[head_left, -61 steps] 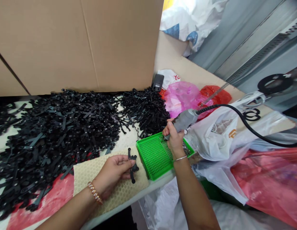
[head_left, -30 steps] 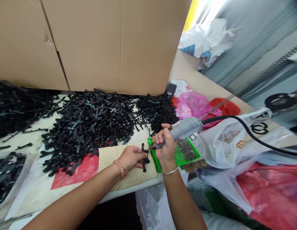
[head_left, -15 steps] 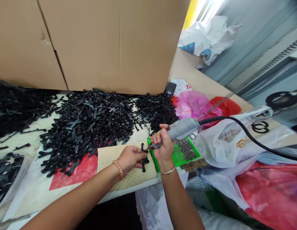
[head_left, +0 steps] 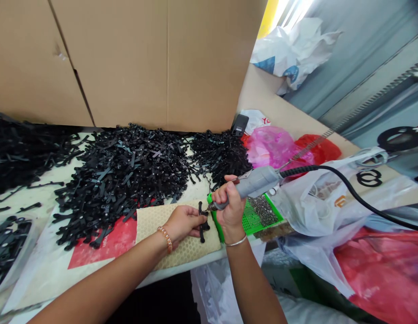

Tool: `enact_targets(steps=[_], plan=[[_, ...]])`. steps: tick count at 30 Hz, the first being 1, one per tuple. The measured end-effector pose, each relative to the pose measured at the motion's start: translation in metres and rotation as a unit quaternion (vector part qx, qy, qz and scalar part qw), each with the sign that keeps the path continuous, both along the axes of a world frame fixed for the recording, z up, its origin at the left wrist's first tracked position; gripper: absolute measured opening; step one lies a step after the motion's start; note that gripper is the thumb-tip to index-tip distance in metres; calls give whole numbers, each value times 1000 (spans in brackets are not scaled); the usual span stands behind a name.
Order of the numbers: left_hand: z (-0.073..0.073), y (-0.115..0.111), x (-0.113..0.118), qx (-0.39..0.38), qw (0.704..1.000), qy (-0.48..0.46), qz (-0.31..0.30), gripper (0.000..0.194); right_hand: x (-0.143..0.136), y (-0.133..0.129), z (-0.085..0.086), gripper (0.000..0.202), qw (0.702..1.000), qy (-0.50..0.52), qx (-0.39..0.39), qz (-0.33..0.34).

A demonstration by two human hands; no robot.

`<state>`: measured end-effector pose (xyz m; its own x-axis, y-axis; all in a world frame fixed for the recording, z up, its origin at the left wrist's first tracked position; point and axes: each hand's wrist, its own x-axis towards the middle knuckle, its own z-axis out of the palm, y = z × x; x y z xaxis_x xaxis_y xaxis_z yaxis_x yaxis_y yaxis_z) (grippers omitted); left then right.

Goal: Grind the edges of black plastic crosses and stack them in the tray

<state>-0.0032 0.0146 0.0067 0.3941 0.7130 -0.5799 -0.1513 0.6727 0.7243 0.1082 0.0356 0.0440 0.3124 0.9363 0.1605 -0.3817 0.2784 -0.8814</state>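
Note:
My right hand (head_left: pixel 231 204) is wrapped round a grey electric screwdriver (head_left: pixel 259 181), its tip pointing left and down. With fingers and thumb closed, my left hand (head_left: pixel 185 222) grips a small black plastic part (head_left: pixel 201 231) against a tan honeycomb-textured mat (head_left: pixel 168 256). The screwdriver's tip meets the black part near its upper half; the exact contact point is too small to tell. Just right of the mat lies a green tray (head_left: pixel 247 220) with many small metal screws (head_left: pixel 267 210) in it.
Heaps of black plastic parts (head_left: pixel 128 166) cover the table's back, before a large cardboard box (head_left: pixel 128 58). A clear container (head_left: pixel 13 247) of black parts stands left. The screwdriver's black cable (head_left: pixel 350 193) runs right over plastic bags (head_left: pixel 330 216). A coiled spring (head_left: pixel 310 144) slants up behind the tool.
Both hands, the screwdriver and the black part stay almost where they were. Only a slight shift of the camera view shows.

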Motion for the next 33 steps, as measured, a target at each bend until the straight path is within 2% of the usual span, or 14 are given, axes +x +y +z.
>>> enact_targets(steps=[10, 18, 22, 25, 27, 30, 33], plan=[[-1, 0, 1, 1, 1000, 4, 10, 22, -2, 0, -2, 30, 999, -32, -5, 34], [-1, 0, 4, -8, 999, 25, 26, 17, 1, 4, -6, 28, 991, -29, -1, 131], [3, 0, 3, -21, 999, 27, 39, 21, -3, 2, -8, 27, 991, -31, 2, 131], [7, 1, 2, -32, 999, 8, 29, 23, 3, 0, 1, 30, 991, -29, 9, 127], [10, 1, 1, -36, 999, -3, 23, 24, 16, 4, 12, 32, 995, -40, 37, 82], [12, 0, -1, -39, 999, -1, 30, 21, 49, 18, 23, 33, 991, -77, 85, -75], [11, 0, 0, -41, 999, 8, 31, 14, 83, 36, 18, 40, 974, -96, 60, -197]])
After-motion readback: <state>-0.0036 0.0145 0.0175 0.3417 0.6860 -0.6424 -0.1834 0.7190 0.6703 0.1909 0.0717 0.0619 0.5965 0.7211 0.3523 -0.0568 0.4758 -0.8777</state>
